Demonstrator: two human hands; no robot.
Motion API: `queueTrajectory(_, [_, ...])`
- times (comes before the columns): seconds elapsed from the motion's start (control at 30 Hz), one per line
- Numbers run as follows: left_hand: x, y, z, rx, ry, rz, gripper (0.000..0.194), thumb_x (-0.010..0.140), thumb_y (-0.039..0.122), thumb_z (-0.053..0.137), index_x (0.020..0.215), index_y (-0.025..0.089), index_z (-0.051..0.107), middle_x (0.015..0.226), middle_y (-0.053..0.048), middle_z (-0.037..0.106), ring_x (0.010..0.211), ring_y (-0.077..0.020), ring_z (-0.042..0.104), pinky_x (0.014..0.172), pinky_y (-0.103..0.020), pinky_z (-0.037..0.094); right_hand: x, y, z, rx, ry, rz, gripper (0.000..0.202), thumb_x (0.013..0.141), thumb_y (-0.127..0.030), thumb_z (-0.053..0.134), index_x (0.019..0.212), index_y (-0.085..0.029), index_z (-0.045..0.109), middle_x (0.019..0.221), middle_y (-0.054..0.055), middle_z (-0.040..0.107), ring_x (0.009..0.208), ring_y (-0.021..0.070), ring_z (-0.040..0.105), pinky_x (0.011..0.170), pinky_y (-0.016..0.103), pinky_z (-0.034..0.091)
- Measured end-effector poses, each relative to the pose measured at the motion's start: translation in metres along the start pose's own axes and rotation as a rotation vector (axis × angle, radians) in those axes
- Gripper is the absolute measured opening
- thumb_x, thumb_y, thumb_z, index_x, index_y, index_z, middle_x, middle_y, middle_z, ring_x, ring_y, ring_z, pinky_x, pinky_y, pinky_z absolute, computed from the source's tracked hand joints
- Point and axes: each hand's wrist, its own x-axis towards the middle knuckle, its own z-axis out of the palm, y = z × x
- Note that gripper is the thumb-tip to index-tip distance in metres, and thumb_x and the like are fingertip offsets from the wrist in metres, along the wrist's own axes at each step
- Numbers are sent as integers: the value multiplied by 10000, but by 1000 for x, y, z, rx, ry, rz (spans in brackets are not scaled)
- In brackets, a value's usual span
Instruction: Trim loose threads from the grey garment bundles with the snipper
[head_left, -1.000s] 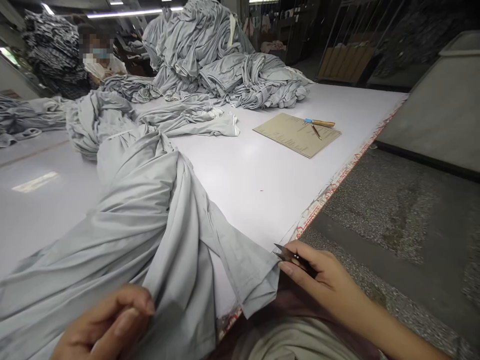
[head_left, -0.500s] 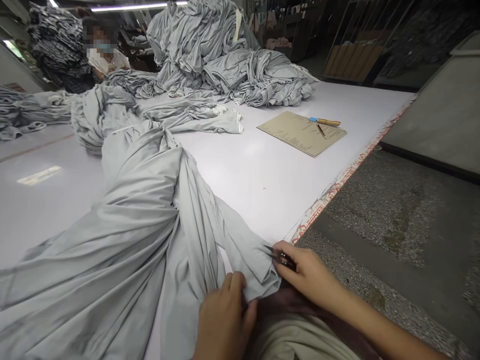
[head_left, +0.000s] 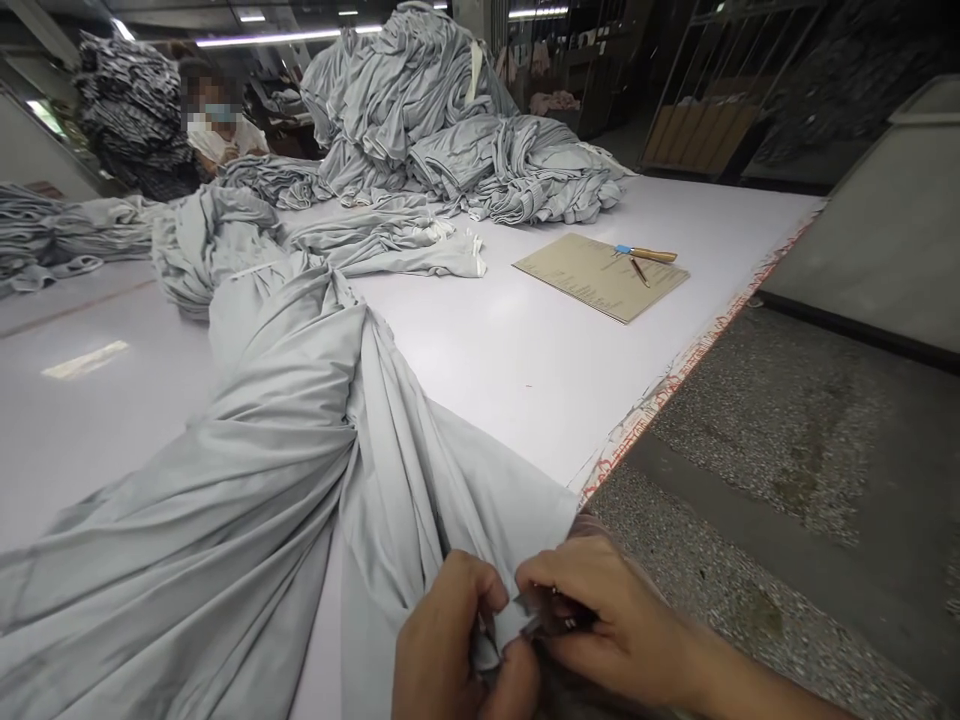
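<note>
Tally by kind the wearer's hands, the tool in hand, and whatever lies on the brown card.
Hands: 2 (left hand, right hand)
Dark snips: 1
Wooden-handled tool: 1
Thin pen-like stick: 1
Total: 5

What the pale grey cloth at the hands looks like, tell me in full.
The pale grey cloth is plain, matte and soft-looking. It lies bunched on the white table, deep folds drawn together near its middle, a smoother panel reaching the table's edge. The left hand pinches a bit of it; the right hand holds dark snips there, though blur hides whether they touch. The cloth runs out of view at left and bottom.
</note>
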Motion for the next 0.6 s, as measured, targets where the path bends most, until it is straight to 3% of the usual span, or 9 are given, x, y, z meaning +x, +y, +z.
queueTrajectory(0.13, [3, -7, 4, 91, 137, -113, 136, 687, 154, 487, 760, 258, 437, 610, 72, 444, 478, -128, 411, 506, -232, 332, -7, 3, 8, -12, 142, 44, 88, 764, -158, 493, 797, -219, 546, 608, -48, 531, 535, 120, 492, 553, 216, 376])
queueTrajectory(0.23, [3, -6, 4, -45, 202, -212, 178, 741, 188, 489, 905, 252, 513, 700, 44, 569, 587, -151, 538, 577, -233, 414, -15, 5, 3, 36, 183, 138, 76, 826, -162, 483, 812, -221, 530, 639, -44, 533, 550, 118, 497, 541, 203, 383])
queueTrajectory(0.4, [0, 1, 9, -310, 163, -209, 112, 790, 187, 509, 864, 228, 584, 706, 31, 598, 604, -130, 544, 583, -212, 430, -17, -7, -6, 78, 50, 321, 82, 892, -241, 479, 861, -223, 552, 670, -28, 591, 567, 133, 549, 497, 200, 391])
queueTrajectory(0.5, [-1, 4, 12, -404, 149, -237, 161, 751, 133, 518, 861, 233, 581, 674, 48, 604, 572, -114, 542, 548, -193, 420, -16, -16, -9, 26, -21, 269, 98, 888, -313, 523, 900, -239, 587, 651, -29, 635, 532, 141, 578, 471, 208, 391])
queueTrajectory(0.6, [-2, 4, 16, -475, 141, -253, 223, 718, 95, 506, 873, 244, 567, 676, 65, 614, 569, -103, 561, 540, -178, 420, -17, -20, -7, -47, 15, 177, 181, 900, -384, 514, 865, -242, 621, 660, -12, 665, 556, 161, 611, 513, 235, 421])
